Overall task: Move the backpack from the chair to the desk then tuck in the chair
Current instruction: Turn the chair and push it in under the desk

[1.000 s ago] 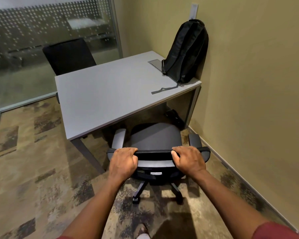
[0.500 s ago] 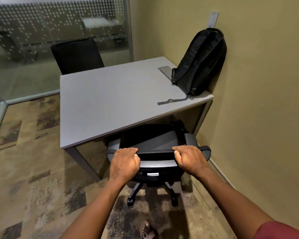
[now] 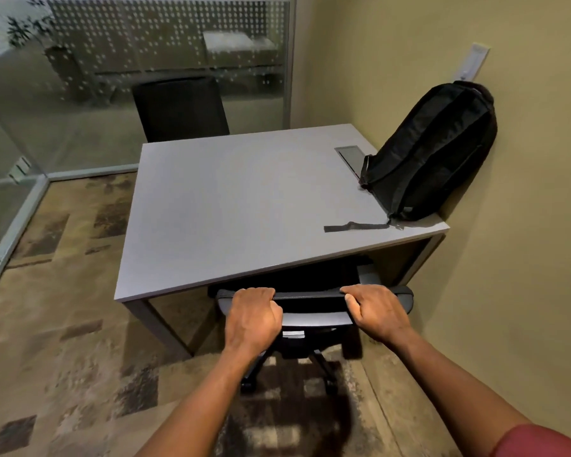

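Note:
A black backpack (image 3: 432, 153) stands upright on the far right corner of the grey desk (image 3: 238, 206), leaning on the wall, one strap trailing across the desktop. The grey office chair (image 3: 310, 310) sits at the desk's near edge with its seat hidden under the desktop; only the top of its backrest, one armrest and its wheeled base show. My left hand (image 3: 253, 319) grips the backrest's top edge on the left. My right hand (image 3: 374, 311) grips the same edge on the right.
A second black chair (image 3: 180, 108) stands behind the desk against a frosted glass partition (image 3: 129, 54). The yellow wall (image 3: 524, 258) runs close along the desk's right side. A flush cable hatch (image 3: 351, 156) lies beside the backpack. Patterned carpet (image 3: 56, 324) spreads to the left.
The chair has rolled forward under the desk, its seat going from fully visible to hidden. Both hands stayed on the backrest, and I have stepped closer to the desk.

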